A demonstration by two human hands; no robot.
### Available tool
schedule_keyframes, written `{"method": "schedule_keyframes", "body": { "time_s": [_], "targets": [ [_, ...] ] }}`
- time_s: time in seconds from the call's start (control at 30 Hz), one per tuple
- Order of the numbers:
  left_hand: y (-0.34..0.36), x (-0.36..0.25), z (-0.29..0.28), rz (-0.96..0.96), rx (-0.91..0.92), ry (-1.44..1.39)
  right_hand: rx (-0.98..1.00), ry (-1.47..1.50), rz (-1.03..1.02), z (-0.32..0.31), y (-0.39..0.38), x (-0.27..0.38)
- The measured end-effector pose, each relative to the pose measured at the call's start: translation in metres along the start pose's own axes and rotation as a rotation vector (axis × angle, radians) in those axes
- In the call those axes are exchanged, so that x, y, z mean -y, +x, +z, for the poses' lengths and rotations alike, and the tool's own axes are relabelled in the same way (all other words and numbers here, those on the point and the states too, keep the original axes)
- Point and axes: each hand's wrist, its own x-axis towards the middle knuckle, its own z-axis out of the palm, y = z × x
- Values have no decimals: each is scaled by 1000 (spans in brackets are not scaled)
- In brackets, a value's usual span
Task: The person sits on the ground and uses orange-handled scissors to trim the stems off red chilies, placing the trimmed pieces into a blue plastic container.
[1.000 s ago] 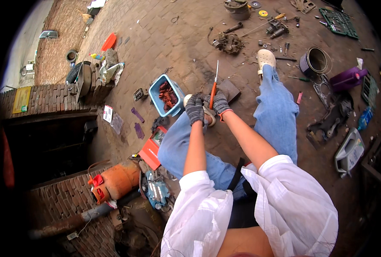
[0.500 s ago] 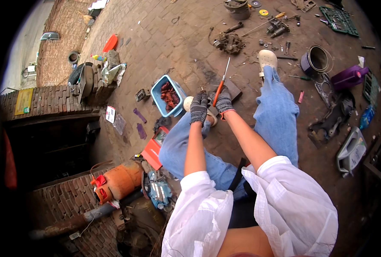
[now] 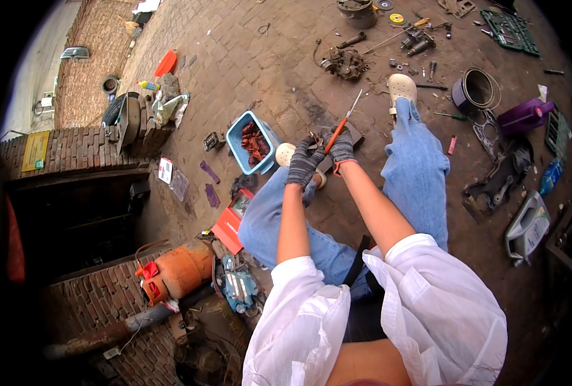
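Note:
Both my hands wear grey knit gloves and work close together above the ground, between my legs. My right hand [image 3: 341, 145] is closed round a screwdriver [image 3: 342, 127] with an orange handle; its thin metal shaft tilts up and to the right. Beside it, my left hand [image 3: 304, 165] is closed, its fingers bent round something small and dark near the fingertips that I cannot make out. A light blue plastic basin [image 3: 232, 147] stands to the left of my hands, with several reddish-brown parts [image 3: 255, 143] in it. Behind my right hand a dark flat block [image 3: 355, 136] lies partly hidden.
A greasy metal assembly [image 3: 344, 64] lies ahead. Toward the right are a metal can [image 3: 469, 96], a purple jug [image 3: 521, 117], a grey bottle [image 3: 528, 225] and a green tool case [image 3: 511, 31]. An orange gas cylinder [image 3: 181, 270] and an open red box [image 3: 228, 228] are at the left.
The screwdriver has tilted further to the right, its tip swinging right and slightly down. My left hand has turned a little and shifted slightly right, still beside my right hand.

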Motion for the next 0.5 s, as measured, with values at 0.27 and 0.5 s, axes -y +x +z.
{"method": "schedule_keyframes", "body": {
  "time_s": [0.27, 0.5],
  "targets": [
    [-8, 20, -26, -439, -59, -916, 141, 253, 133, -3, -36, 47],
    [7, -25, 10, -409, -141, -534, 12, -93, -173, 0, 23, -18]
  ]
}}
